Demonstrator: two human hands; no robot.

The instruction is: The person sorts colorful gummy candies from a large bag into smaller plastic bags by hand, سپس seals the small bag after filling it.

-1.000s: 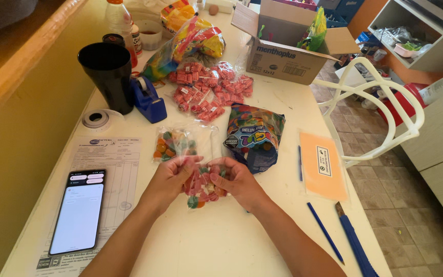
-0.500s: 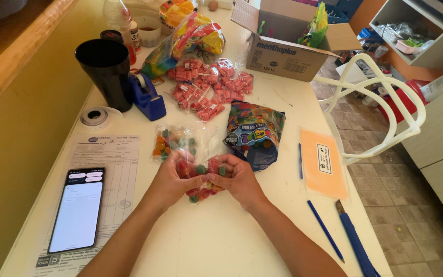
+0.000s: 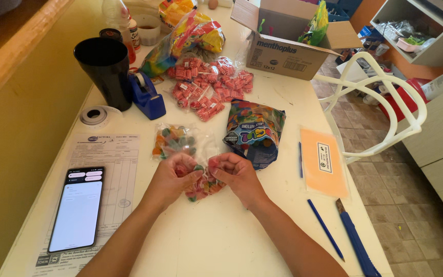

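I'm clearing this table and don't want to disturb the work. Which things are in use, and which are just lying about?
In use:
left hand and right hand, both pinching the small clear candy bag
second clear candy bag
open colourful candy pouch

Lying about:
phone
printed form
black cup
blue tape dispenser
cardboard box
blue pens
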